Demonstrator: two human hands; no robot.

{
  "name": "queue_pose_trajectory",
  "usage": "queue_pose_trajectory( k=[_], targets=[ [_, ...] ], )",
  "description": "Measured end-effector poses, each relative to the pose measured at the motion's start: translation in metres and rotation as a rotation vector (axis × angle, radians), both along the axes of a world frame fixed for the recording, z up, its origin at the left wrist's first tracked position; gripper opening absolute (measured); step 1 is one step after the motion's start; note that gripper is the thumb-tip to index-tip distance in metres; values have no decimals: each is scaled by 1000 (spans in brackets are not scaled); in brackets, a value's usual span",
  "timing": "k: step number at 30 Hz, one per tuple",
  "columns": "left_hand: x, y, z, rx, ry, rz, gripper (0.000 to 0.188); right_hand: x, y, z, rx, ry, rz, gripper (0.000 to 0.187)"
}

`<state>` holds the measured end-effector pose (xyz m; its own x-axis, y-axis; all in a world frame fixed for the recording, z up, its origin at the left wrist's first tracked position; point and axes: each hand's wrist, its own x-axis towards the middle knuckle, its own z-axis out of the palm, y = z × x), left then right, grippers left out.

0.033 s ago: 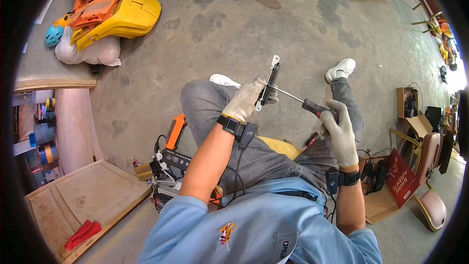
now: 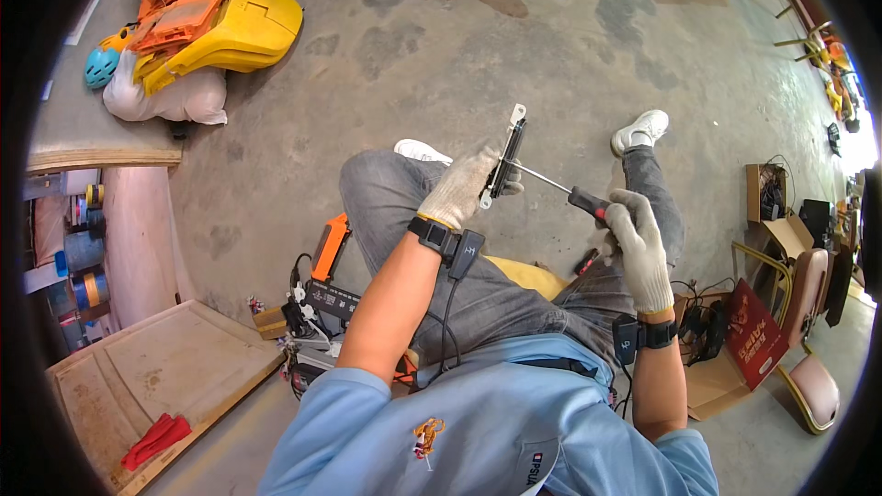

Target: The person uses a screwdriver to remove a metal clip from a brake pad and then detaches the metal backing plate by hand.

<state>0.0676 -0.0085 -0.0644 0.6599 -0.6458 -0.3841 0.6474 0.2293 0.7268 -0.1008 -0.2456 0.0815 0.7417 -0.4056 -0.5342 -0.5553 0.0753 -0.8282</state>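
Observation:
My gloved left hand is closed around a narrow black part with silver metal mounting ends, held at a steep tilt above my left knee. A screwdriver with a black and red handle reaches from the right, its steel shaft meeting the side of that part. The exact contact of its tip is hard to make out. On the handle's rear end are the fingers of my gloved right hand. Both wrists carry black straps with small modules and cables.
An orange and black block and metal parts lie by my left thigh. Further left is a wooden board with a red glove. Yellow and orange plastic shells are piled far left. An open cardboard box stands at right.
My right hand's fingers have shifted slightly on the screwdriver handle, baring more of its red part. The left hand and the black part stay in place.

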Motion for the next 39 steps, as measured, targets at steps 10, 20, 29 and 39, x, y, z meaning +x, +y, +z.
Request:
queue_pose_trajectory(
  k=[10,20,29,39],
  targets=[
    [0,0,-2,13,-9,-14,52,-5,-2,-11,17,-40,43,35],
    [1,-8,15,210,160,75,46,-6,-15,-6,88,-33,65,31],
    [-5,-13,35,185,80,-289,47,12,-10,-3,469,-99,109,34],
    [-9,-20,62,283,-30,-663,36,33,10,-22,-401,-128,206,33]
  ],
)
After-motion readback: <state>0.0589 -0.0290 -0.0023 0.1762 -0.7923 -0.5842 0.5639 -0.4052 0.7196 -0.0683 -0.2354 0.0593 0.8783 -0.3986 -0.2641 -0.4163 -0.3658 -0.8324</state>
